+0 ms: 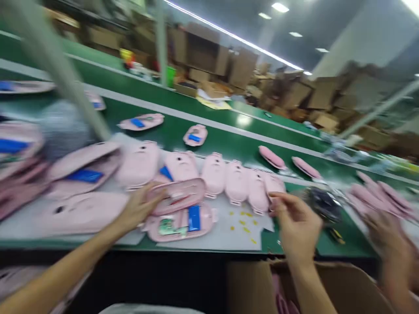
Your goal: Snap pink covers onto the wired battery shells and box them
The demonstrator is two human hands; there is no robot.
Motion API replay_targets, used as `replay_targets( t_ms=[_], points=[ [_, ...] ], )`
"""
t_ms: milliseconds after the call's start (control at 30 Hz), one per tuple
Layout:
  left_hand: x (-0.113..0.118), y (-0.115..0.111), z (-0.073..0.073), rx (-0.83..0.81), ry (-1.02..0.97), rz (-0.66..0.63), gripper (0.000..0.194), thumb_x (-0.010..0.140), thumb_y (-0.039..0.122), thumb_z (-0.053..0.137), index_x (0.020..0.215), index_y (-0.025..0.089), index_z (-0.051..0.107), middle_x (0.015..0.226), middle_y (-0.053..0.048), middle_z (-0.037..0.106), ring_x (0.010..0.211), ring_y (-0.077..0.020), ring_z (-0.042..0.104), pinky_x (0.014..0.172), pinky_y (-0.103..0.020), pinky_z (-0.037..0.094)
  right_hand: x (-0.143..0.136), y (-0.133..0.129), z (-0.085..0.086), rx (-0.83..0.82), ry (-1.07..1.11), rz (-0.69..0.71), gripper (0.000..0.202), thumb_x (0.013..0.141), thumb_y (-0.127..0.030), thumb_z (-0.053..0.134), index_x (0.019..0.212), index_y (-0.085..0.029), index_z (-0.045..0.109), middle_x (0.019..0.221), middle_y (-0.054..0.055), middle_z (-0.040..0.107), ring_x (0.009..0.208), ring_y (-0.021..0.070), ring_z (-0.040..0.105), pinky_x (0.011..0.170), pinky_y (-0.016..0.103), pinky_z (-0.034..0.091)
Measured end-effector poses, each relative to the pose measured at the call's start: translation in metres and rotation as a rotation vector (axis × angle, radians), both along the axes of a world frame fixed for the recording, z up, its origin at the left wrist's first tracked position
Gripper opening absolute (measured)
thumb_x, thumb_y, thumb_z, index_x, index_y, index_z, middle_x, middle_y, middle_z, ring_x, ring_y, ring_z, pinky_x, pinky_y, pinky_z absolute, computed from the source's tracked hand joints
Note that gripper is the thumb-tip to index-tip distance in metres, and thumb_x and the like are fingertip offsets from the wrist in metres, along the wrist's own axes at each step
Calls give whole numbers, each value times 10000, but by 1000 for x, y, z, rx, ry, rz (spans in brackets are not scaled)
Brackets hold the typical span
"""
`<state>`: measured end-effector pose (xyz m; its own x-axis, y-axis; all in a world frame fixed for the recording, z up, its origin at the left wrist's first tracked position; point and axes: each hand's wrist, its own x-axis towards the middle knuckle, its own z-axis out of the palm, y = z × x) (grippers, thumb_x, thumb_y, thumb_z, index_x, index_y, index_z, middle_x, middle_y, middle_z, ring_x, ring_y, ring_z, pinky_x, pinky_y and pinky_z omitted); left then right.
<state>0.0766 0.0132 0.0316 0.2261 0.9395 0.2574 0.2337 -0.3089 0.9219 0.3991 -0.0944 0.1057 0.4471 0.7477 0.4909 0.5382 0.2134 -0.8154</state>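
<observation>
My left hand (140,207) grips a pink plastic shell half (185,194), which is tilted with its inside showing. Right below it lies an open pink shell half (179,226) with a green circuit board (167,226) and a blue block (194,218) in it. My right hand (299,224) is closed in a pinch beside the last pink shell cover (274,183) of a row. What its fingertips hold is too small to make out. Small yellow pieces (244,222) lie scattered on the white sheet (212,240) between my hands.
More pink shells (88,211) crowd the left. Others lie on the green conveyor (229,135). At the right are a dark bundle (322,205) and another person's blurred hand (386,235) at pink shells. Below the bench edge stands an open cardboard box (248,283). A metal post (75,83) rises at left.
</observation>
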Motion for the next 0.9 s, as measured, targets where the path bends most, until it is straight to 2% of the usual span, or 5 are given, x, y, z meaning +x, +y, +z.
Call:
replay_targets(
  t_ms=[100, 233, 400, 600, 900],
  points=[
    [-27, -20, -7, -78, -32, 12, 340, 849, 415, 616, 1056, 146, 644, 1031, -65, 689, 981, -225, 612, 904, -308, 466, -115, 35, -15, 43, -463, 655, 173, 925, -210, 495, 1000, -194, 650, 990, 61, 688, 861, 166, 622, 698, 278, 528],
    [-22, -22, -20, -126, -302, 68, 344, 839, 394, 623, 1056, 127, 624, 1043, -83, 678, 998, -233, 608, 893, -314, 479, -189, 69, -55, 141, -972, 784, 237, 920, -103, 392, 1006, -162, 604, 1087, 87, 658, 879, 194, 576, 776, 322, 501],
    [-18, -27, -26, -245, -544, 42, 341, 823, 358, 646, 1056, 111, 617, 1031, -90, 675, 989, -236, 610, 855, -308, 485, -189, 74, -73, 98, -1225, 626, 259, 863, -59, 415, 1049, -147, 572, 1135, 108, 622, 842, 217, 548, 687, 329, 488],
    [-21, -34, -29, -378, -637, 92, 338, 803, 322, 658, 1072, 125, 604, 977, -74, 672, 941, -223, 619, 803, -307, 495, -190, 70, -75, 199, -1365, 753, 292, 864, -58, 381, 1062, -173, 561, 1054, 103, 639, 779, 205, 533, 664, 321, 464],
    [-20, -32, -34, -251, -552, 118, 401, 805, 372, 663, 1114, 120, 612, 1088, -111, 659, 1064, -266, 585, 917, -366, 475, -191, 71, -62, -170, -812, 823, 164, 941, -218, 400, 905, -185, 557, 769, 22, 634, 699, 164, 571, 625, 269, 374]
  ],
)
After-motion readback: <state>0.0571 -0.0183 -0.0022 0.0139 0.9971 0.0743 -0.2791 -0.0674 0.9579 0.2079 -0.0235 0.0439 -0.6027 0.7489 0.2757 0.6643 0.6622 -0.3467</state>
